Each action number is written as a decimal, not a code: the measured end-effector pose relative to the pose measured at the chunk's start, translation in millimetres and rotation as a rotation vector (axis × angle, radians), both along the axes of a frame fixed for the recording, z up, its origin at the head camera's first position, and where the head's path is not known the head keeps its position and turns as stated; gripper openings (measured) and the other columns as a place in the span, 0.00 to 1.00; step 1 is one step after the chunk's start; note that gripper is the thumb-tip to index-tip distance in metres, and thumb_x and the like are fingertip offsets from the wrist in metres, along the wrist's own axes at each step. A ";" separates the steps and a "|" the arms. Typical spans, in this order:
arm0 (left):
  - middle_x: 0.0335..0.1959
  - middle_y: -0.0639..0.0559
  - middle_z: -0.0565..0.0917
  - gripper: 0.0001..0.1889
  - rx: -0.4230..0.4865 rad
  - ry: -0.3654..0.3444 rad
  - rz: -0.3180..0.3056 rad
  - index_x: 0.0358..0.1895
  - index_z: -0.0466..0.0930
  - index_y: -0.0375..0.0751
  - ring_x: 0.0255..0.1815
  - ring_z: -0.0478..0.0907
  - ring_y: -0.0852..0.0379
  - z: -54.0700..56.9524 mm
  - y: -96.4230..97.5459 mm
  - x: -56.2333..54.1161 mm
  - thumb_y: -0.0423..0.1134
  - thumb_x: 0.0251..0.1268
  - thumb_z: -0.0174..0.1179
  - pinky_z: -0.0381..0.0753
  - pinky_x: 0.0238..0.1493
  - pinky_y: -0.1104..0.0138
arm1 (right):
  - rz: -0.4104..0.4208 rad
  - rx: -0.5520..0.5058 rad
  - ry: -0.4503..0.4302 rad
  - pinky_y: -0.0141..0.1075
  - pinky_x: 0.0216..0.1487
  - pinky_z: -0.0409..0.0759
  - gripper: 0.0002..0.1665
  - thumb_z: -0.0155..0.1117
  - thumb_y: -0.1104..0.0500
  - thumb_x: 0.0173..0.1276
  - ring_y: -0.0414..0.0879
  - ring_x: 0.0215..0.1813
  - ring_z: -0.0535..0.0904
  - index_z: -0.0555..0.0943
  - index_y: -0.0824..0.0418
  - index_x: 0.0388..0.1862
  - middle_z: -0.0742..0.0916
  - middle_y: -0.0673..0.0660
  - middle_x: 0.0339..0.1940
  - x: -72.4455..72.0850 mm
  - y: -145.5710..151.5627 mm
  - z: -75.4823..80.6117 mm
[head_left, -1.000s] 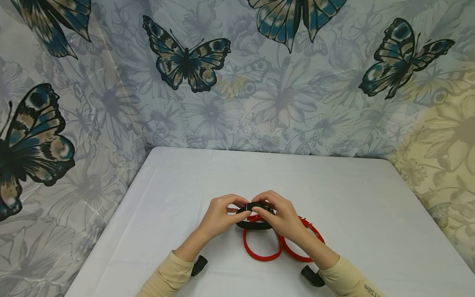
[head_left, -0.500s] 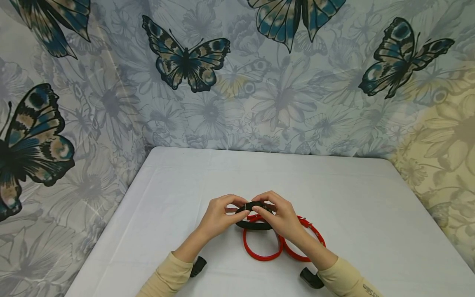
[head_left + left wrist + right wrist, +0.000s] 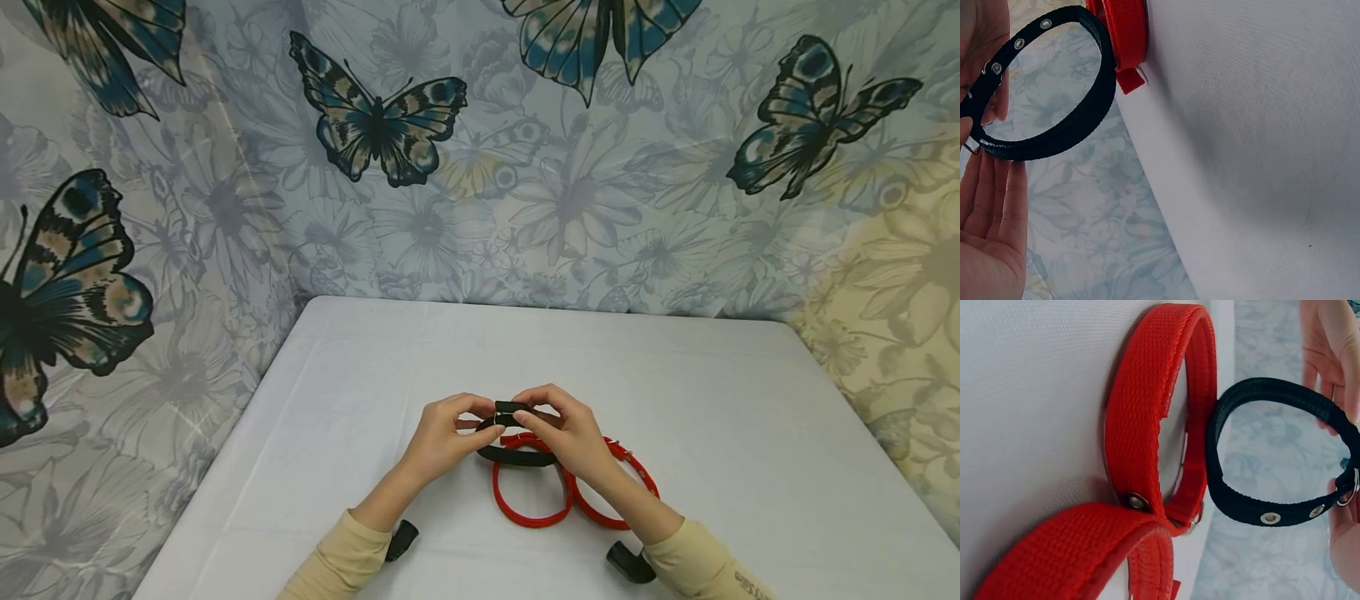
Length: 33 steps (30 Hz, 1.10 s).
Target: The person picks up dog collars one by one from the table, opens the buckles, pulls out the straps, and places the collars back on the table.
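A black dog collar (image 3: 517, 457), closed into a loop, is held up over the table between both hands. My left hand (image 3: 441, 435) pinches the collar at its far side, beside the metal ring. My right hand (image 3: 573, 435) pinches the strap's tail, which stands up slightly above the loop. Metal eyelets (image 3: 1270, 518) line the collar's band in the right wrist view. Fingers hide the buckle in part. Below it, a red collar (image 3: 531, 522) and a second red collar (image 3: 602, 520) lie side by side, both looped; in the right wrist view, the black one overlaps the first.
The table (image 3: 375, 358) has a white cover, and patterned butterfly cloth (image 3: 570, 250) hangs behind and beside it. Black straps (image 3: 630, 563) show by both wrists, near the sleeves.
My right hand has raised the tail of the black collar, so it now stands apart above the loop. My left hand keeps its place, and the red collars stay put.
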<state>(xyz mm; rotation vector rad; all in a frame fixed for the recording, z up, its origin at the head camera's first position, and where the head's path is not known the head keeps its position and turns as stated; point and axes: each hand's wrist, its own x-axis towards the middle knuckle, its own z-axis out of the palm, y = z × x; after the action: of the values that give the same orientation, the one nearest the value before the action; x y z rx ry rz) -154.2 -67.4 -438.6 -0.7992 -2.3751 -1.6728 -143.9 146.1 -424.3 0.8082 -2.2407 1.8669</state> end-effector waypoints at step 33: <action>0.37 0.60 0.85 0.06 0.048 0.061 0.069 0.38 0.86 0.47 0.42 0.82 0.60 5.4 8.1 3.3 0.38 0.57 0.71 0.85 0.42 0.65 | -0.098 0.237 0.048 0.41 0.48 0.83 0.13 0.71 0.72 0.59 0.45 0.41 0.81 0.84 0.65 0.43 0.85 0.56 0.40 12.7 7.8 39.7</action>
<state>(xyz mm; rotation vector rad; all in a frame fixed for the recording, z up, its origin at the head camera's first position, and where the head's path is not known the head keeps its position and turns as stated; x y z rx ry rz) -151.0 -59.3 -433.1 -0.7407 -2.2856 -1.6479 -131.2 153.9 -384.5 0.7502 -2.4547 1.5436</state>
